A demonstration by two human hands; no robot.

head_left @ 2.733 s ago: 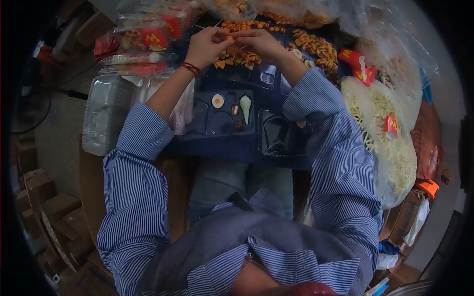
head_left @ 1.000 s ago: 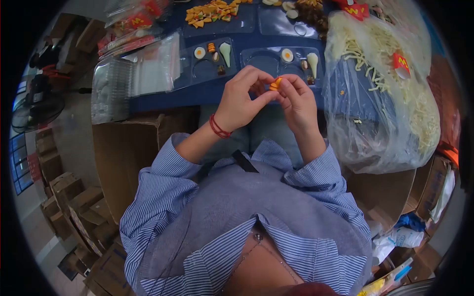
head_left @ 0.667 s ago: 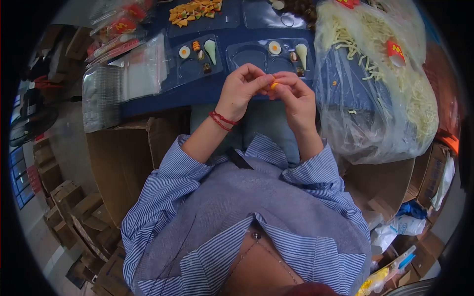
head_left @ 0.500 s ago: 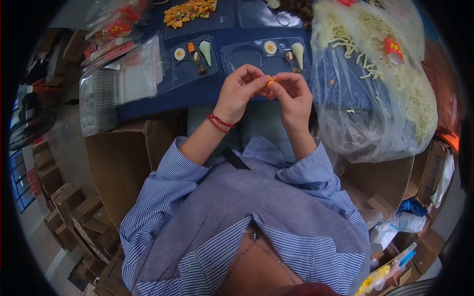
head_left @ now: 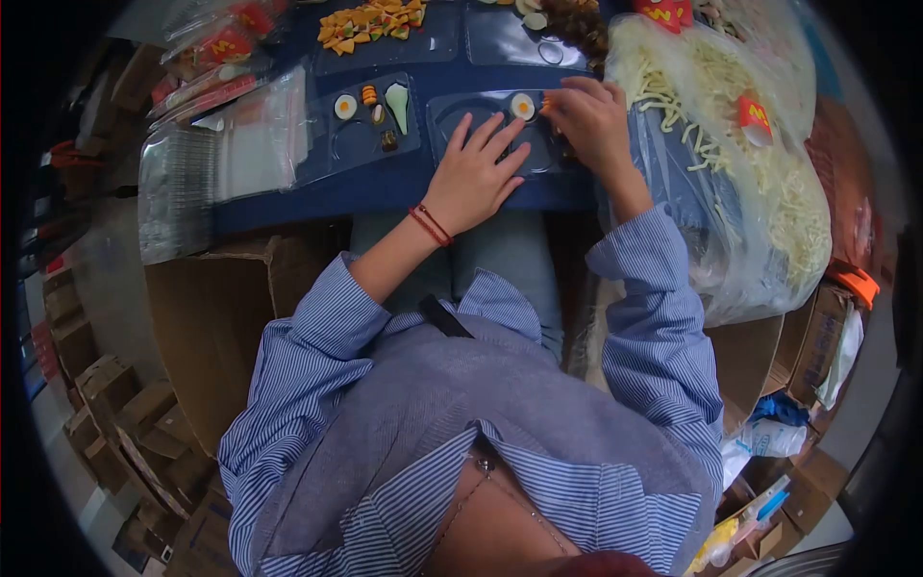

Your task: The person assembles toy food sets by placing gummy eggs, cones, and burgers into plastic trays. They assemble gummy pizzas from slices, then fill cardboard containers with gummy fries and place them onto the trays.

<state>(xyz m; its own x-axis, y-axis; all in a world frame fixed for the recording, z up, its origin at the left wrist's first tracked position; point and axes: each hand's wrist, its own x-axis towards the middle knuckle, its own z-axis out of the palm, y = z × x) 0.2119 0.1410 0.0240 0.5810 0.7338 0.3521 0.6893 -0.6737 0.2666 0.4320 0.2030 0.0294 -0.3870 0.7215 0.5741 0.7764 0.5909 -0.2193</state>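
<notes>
My left hand (head_left: 473, 178) lies with fingers spread over the near part of the right clear plastic tray (head_left: 444, 113). Its fingertips come close to a miniature fried egg (head_left: 522, 106) in that tray. My right hand (head_left: 594, 123) is closed in a pinch on a small orange piece (head_left: 545, 105) at the tray's right side, just beside the egg. The hand hides the tray's other pieces. In the left clear tray (head_left: 332, 154) sit another fried egg (head_left: 345, 107), an orange striped stacked piece (head_left: 369, 95), a pale green cone-shaped piece (head_left: 398, 108) and small brown pieces (head_left: 388, 141).
At the left stand stacked clear trays (head_left: 178, 197) and plastic bags (head_left: 260, 144). Orange triangular pieces (head_left: 370, 27) fill a far tray. A big plastic bag (head_left: 721, 260) with pale fry-like strips (head_left: 788, 192) and a red fry carton (head_left: 755, 120) occupies the right side.
My hands have parted from their pinch together in front of the trays. The right carried the orange piece forward and right to the right tray; the left opened flat over that tray.
</notes>
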